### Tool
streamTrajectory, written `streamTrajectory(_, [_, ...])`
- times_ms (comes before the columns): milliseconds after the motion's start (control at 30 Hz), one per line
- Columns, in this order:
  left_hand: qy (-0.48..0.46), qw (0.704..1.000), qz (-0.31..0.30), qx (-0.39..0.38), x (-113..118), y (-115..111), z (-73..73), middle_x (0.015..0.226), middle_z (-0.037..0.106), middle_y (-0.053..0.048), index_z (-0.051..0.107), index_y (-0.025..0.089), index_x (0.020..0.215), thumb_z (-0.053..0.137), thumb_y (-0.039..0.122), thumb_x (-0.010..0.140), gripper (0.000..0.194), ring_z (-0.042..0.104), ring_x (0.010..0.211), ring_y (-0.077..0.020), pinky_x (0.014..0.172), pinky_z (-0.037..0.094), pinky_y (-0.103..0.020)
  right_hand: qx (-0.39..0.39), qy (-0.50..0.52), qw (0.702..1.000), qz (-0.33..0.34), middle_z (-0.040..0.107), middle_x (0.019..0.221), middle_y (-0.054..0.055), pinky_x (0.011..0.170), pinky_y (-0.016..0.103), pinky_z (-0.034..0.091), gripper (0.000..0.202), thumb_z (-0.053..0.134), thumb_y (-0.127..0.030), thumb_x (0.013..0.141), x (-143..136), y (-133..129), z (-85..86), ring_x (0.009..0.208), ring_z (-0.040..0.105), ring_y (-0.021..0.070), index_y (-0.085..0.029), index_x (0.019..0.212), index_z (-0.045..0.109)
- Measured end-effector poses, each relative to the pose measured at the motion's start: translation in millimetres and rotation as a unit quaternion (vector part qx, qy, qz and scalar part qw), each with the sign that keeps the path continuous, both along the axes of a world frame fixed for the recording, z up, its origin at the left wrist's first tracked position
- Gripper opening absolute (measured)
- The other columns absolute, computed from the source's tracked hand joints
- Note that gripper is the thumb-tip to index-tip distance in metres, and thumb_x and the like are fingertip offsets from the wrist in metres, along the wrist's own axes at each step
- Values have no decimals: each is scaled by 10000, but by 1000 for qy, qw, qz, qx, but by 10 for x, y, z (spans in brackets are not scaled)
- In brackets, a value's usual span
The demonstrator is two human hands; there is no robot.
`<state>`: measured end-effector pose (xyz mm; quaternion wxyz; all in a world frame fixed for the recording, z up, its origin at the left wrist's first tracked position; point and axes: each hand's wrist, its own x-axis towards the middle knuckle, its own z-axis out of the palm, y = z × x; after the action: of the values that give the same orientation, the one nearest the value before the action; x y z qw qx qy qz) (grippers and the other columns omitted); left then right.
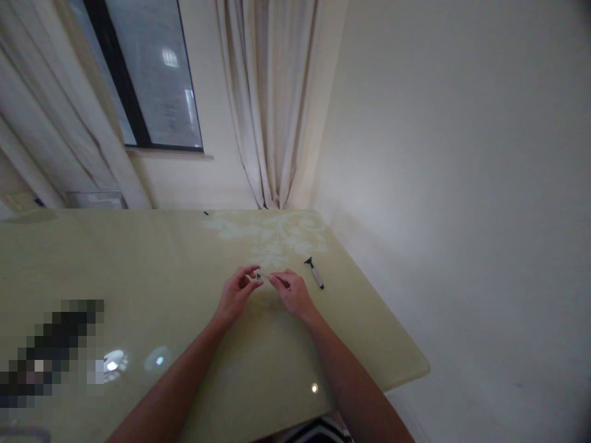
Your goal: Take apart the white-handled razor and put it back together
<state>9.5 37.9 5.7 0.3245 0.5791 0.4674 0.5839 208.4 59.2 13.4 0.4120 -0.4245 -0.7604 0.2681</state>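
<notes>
Between my two hands, just above the table, is a small thin pale stick-like thing (265, 275) with a dark green and white end; its exact kind is too small to make out. My left hand (234, 294) has its thumb and index finger curled about the dark end. My right hand (294, 294) pinches the other end between thumb and fingers, hiding part of it. To the right of my right hand, a razor (316, 273) with a black head and grey handle lies on the table, apart from both hands.
The glossy pale-green table (369, 344) has a rounded corner at right, close to the white wall (462, 184). A tiny dark piece (205, 213) lies near the far edge. Curtains (272, 111) and a dark-framed window (152, 80) stand beyond. A blurred-out dark patch (60, 344) is at left.
</notes>
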Motion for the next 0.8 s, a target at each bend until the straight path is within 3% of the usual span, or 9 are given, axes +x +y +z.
streamTrajectory(100, [11, 1000, 1, 12, 0, -2, -17, 832, 588, 21, 733, 214, 1099, 778, 416, 760, 397, 466, 564, -79, 530, 405, -205, -6, -9, 999, -30, 667, 790, 41, 708, 277, 414, 339, 579, -446, 1016, 7, -10, 15, 745, 561, 159, -206, 979, 815])
streamTrajectory(267, [32, 999, -2, 17, 2, -13, -48, 850, 606, 16, 733, 223, 1115, 774, 394, 781, 377, 488, 576, -84, 547, 422, -211, -10, 12, 1000, -3, 675, 808, 40, 715, 271, 426, 305, 591, -423, 1013, 23, -9, 24, 763, 582, 158, -216, 1044, 812])
streamTrajectory(400, [24, 1000, 1, 16, -5, -27, -21, 855, 587, 21, 735, 223, 1111, 776, 398, 783, 375, 469, 569, -78, 539, 409, -210, -16, 12, 999, -36, 675, 796, 42, 704, 270, 424, 312, 599, -423, 1007, 19, -17, 35, 737, 580, 154, -199, 993, 816])
streamTrajectory(533, [18, 1000, 3, 10, -13, -34, 9, 852, 579, 22, 735, 219, 1113, 788, 389, 772, 385, 465, 577, -81, 549, 410, -216, -15, 13, 1000, -10, 683, 801, 40, 710, 268, 424, 301, 601, -412, 1008, 9, -29, 48, 747, 583, 152, -201, 1023, 814])
streamTrajectory(667, [9, 1000, 10, 6, -23, -30, 3, 849, 577, 23, 734, 218, 1104, 790, 395, 766, 386, 466, 576, -81, 544, 408, -216, -27, 7, 999, -35, 693, 817, 49, 711, 274, 430, 313, 600, -421, 1007, 17, -27, 55, 756, 585, 156, -193, 1013, 815])
streamTrajectory(800, [15, 1000, 8, 2, -28, -35, 3, 851, 577, 26, 733, 218, 1114, 790, 395, 766, 395, 465, 580, -82, 547, 405, -216, -34, 21, 999, 3, 716, 849, 53, 717, 270, 437, 293, 609, -410, 1002, 9, -22, 35, 771, 599, 157, -204, 1050, 811])
